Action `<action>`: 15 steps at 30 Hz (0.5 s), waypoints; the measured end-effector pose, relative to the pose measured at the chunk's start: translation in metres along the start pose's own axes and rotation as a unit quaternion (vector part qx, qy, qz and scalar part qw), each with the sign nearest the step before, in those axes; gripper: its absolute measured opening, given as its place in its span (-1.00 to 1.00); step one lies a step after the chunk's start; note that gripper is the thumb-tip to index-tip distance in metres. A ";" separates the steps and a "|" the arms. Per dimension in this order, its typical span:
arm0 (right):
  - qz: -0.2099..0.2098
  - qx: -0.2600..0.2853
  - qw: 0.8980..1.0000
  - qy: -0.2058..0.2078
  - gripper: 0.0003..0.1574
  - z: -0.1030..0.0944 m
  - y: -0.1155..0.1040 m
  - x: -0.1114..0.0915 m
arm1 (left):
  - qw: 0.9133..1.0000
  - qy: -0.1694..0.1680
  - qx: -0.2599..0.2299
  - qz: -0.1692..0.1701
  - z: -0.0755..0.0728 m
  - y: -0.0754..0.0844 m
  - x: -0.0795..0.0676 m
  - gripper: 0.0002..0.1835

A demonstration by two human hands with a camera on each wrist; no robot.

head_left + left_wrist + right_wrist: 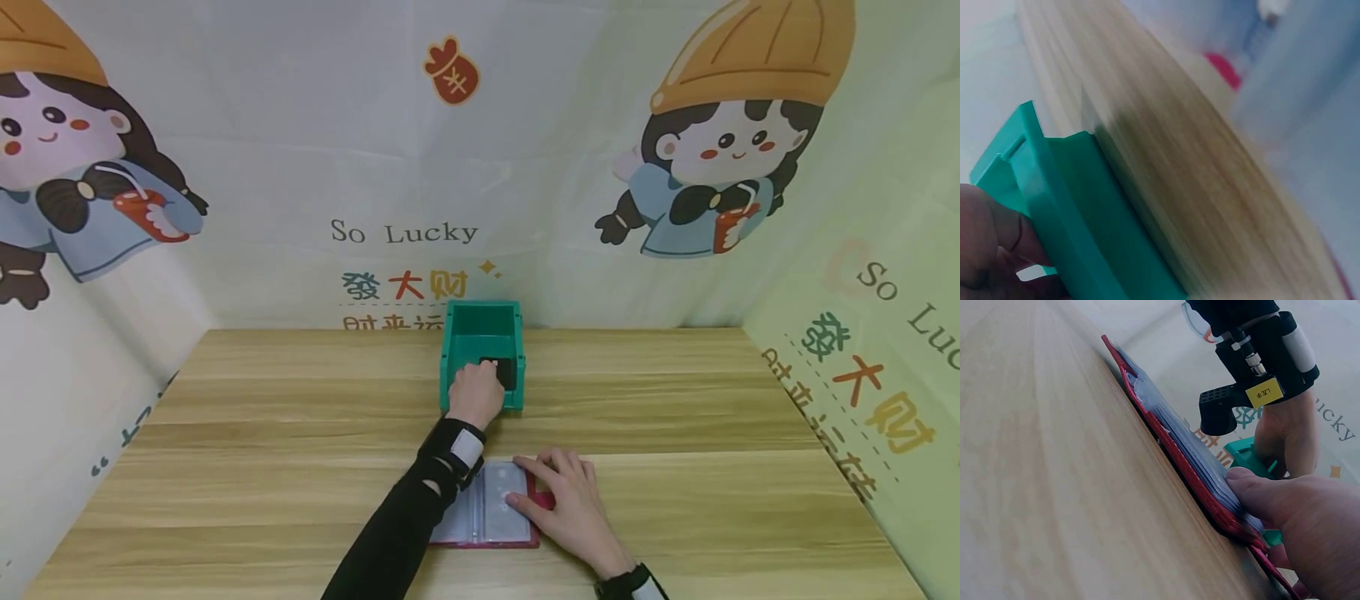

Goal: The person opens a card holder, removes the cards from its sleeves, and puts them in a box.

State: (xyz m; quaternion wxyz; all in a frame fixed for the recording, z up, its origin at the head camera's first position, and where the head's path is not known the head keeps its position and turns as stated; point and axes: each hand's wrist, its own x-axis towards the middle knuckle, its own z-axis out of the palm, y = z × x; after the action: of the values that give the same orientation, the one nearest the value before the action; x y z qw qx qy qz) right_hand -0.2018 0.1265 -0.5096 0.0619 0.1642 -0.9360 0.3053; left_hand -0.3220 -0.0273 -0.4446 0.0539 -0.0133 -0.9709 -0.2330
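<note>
My left hand (pixel 477 395) reaches over the low front of a green bin (pixel 482 310), with its fingertips down inside, beside a flat black item (pixel 507 374). In the left wrist view, the thumb and a finger are bent close together at the wall of the bin (pixel 1085 206). Whether they pinch anything is hidden. A small red-covered album with clear sleeve pages (pixel 507 500) lies spread on the table, its left part covered by my left forearm. My right hand (pixel 570 504) rests on its right side, the thumb pressing the stacked sleeves (pixel 1194 450).
The wooden table (pixel 675 400) stretches out on both sides of the album and bin. A printed cloth (pixel 555 167) hangs behind the table, and the bin stands near it. A black wrist camera (pixel 1219 412) is strapped to my left wrist.
</note>
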 end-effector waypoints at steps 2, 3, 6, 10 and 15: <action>-0.002 0.000 1.000 0.003 -0.44 0.001 0.000 0.000 | 0.999 0.018 0.005 0.027 -0.002 0.000 -0.004 -0.77; -0.004 0.000 1.000 0.005 -0.44 0.001 0.000 -0.001 | 0.999 0.028 0.006 0.043 -0.003 -0.001 -0.008 -0.77; -0.008 -0.001 1.000 0.009 -0.44 0.002 0.000 -0.001 | 0.995 0.052 -0.018 0.080 -0.010 -0.002 -0.022 -0.76; -0.007 -0.006 1.000 0.007 -0.41 0.002 0.000 0.000 | 0.990 0.047 -0.097 0.086 -0.021 -0.005 -0.051 -0.73; 0.000 -0.007 1.000 -0.003 -0.37 0.000 -0.002 -0.001 | 0.985 0.017 -0.144 0.096 -0.029 -0.017 -0.092 -0.79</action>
State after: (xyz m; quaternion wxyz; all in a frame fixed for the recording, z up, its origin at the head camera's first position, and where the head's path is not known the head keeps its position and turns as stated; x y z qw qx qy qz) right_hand -0.2007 0.1250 -0.5091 0.0601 0.1648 -0.9382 0.2985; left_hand -0.2287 -0.0559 -0.4366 0.0899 -0.1105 -0.9204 -0.3642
